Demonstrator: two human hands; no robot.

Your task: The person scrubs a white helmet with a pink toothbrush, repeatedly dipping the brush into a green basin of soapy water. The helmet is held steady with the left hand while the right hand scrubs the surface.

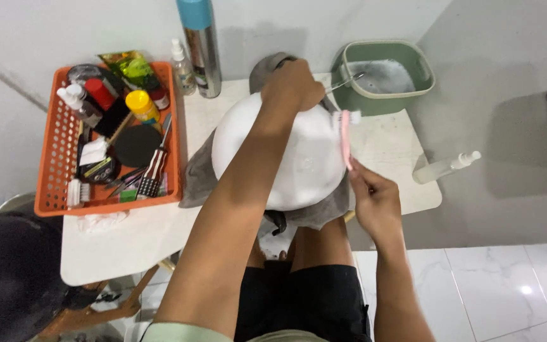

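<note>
Brush held against a foam-covered rounded object on the table.
Left hand point(292, 85) grips the white soapy dome point(280, 158) at its far edge; right hand point(375, 202) grasps the pink brush point(345, 139), lengthwise along the dome's right flank, bristles farthest.

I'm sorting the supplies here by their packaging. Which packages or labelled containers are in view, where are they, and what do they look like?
Foil pouch: back of orange basket, crinkled, green and gold.
Spray can: behind the table, tall silver cylinder, blue cap.
Small spray bottle: beside the can, clear, white nozzle.
Yellow-capped bottle: in the basket.
</note>
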